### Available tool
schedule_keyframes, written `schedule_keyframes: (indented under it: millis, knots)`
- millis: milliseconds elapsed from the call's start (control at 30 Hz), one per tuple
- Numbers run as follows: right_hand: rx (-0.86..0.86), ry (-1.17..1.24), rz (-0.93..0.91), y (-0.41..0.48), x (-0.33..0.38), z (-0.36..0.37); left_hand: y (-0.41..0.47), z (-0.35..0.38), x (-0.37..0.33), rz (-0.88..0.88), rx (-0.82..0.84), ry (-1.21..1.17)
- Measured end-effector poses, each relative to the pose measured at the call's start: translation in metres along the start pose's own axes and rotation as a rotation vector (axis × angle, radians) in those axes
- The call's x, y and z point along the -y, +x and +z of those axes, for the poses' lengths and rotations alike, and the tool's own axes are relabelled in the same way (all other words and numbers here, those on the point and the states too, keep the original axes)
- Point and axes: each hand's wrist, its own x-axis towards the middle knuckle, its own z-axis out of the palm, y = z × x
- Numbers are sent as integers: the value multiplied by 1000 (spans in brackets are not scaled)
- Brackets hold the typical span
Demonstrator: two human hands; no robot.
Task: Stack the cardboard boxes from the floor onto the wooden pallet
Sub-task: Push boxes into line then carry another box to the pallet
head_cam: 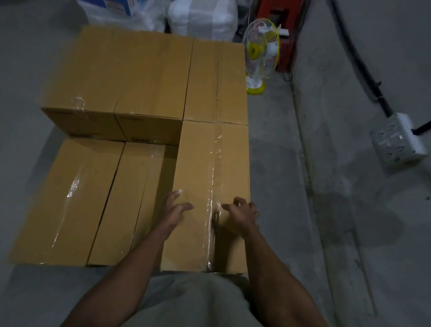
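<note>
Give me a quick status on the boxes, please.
Left hand open on near right box. Right hand at its right edge, grip unclear. Nothing blocking it.

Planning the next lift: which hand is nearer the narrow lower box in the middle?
Left. The left hand rests at the left edge of the taller box, right beside the narrow lower box; the right hand curls over the taller box's right edge, farther away.
</note>
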Motion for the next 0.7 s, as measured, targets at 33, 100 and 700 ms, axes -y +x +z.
schedule_keyframes:
  millis: [33,100,700]
  knots:
    - [3,-3,-8,1,-1,0,-1,0,1,-3,-3,7]
    - [3,-18,-23,1,-3,1,-1,-1,5,-11,-14,35]
    - [-175,-64,1,-39,-1,32,-11,-35,-6,248,119,436]
